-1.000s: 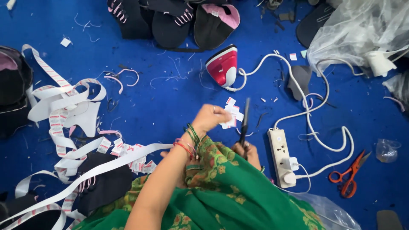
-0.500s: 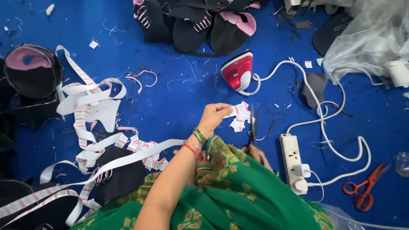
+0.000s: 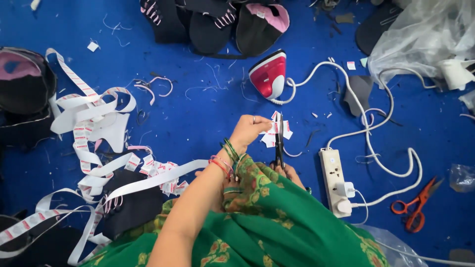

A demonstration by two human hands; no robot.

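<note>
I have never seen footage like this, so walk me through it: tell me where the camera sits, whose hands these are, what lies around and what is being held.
There is no machine here. A camera worn on a person's head looks down at their own two bare hands over a blue floor.

The left hand, with bangles at the wrist, pinches a small bunch of white labels. The right hand, partly hidden by green patterned cloth, grips dark scissors whose blades meet the labels.

Around them lie long white label ribbon, a red and white iron, a white power strip with cables, orange scissors, black shoe uppers and clear plastic sheeting.
</note>
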